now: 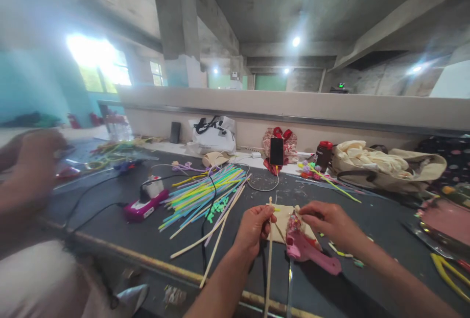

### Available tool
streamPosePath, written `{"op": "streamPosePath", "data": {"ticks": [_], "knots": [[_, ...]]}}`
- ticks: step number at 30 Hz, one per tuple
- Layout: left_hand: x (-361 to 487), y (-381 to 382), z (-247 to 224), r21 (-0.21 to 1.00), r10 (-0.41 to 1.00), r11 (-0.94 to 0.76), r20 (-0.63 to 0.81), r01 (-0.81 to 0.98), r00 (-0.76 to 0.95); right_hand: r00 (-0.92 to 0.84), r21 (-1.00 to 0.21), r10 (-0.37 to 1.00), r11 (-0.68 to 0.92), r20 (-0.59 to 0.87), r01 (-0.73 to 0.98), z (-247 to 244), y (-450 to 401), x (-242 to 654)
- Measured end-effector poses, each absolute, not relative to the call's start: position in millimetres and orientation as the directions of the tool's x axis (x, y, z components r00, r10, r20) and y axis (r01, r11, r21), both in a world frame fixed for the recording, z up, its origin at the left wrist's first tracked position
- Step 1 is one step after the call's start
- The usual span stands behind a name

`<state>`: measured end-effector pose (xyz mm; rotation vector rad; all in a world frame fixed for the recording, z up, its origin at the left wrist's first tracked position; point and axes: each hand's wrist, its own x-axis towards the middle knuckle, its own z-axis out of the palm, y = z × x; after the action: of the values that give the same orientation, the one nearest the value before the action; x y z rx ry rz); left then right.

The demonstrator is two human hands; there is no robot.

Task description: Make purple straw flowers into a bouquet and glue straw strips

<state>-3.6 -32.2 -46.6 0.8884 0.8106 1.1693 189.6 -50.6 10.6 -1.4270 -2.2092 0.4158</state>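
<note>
My left hand (257, 227) pinches an upright cream pipe cleaner (270, 269), whose top end pokes out above the fingers. A small yellow-green bit (276, 209) shows beside the fingertips. My right hand (326, 220) is held over the nozzle end of a pink hot glue gun (308, 252), its fingertips closed near a small pale piece; whether they grip it is hard to tell. The glue gun lies on a cream pad (278, 232), its nozzle crusted with residue. A pile of coloured pipe cleaners (205, 195) lies left of my left hand, with short green pieces (218, 208) beside it.
A magenta power strip (145, 205) with black cords lies left. At the back stand a white bag (213, 134), a propped phone (276, 151), a dark bottle (323, 155) and a canvas bag (385, 161). Yellow-handled scissors (450, 274) lie right. Another person's arm (27, 171) is blurred at left.
</note>
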Motion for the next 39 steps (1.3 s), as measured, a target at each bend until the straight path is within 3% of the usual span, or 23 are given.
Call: {"op": "streamPosePath", "data": {"ticks": [4, 26, 39], "knots": [[-3, -33, -47, 0.904, 0.982, 0.12, -0.047, -0.41, 0.184, -0.353, -0.521, 0.893, 0.451, 0.28, 0.725, 15, -46, 145], [1, -31, -48, 0.93, 0.999, -0.008, -0.009, -0.368, -0.046, -0.322, -0.333, 0.798, 0.528, 0.509, 0.781, -10, -27, 126], [3, -31, -48, 0.94, 0.996, -0.049, 0.02, -0.339, -0.088, -0.333, -0.16, 0.732, 0.514, 0.595, 0.843, -20, -24, 127]]}}
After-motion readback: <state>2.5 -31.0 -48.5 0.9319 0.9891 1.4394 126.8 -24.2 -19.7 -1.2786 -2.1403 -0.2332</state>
